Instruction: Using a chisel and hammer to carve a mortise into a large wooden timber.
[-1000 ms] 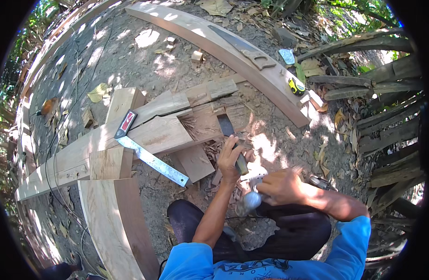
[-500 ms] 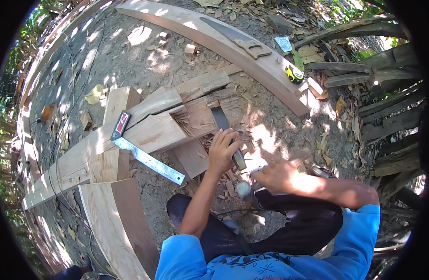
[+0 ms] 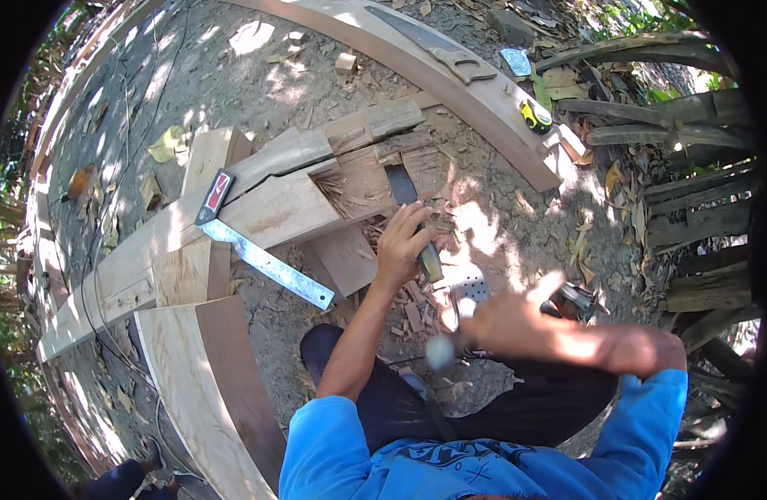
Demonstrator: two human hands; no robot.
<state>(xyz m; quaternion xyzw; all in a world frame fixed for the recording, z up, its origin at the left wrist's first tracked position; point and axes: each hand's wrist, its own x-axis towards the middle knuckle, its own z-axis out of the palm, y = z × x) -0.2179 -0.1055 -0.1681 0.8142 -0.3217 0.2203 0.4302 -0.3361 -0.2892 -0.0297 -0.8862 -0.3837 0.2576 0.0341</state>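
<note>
One chisel (image 3: 403, 185), gripped by left fingers (image 3: 409, 218); right fingers (image 3: 485, 322) clutch a hammer (image 3: 440, 352) (head blurred).

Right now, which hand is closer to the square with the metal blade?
Left. The left hand, around the chisel, is right of the square; the right hand, with the hammer, is farther right.

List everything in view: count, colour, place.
chisel: 1, dark, centre
hammer: 1, grey, centre
notched timber: count unclear, pale, centre
try square: 1, silver, on timber
curved beam: 1, brown, upper-right
handsaw: 1, grey, on beam
tape measure: 1, yellow, on beam
thick timber: 1, brown, lower left
woodchips: many, tan, centre
leaves: many, yellow-brown, ground
rough planks: several, grey, right
bystander: 1, dark trousers, lower left
left hand: 1, bare, holding chisel
right hand: 1, bare, holding hammer
shirt: 1, blue, bottom
trousers: 1, dark, bottom
</note>
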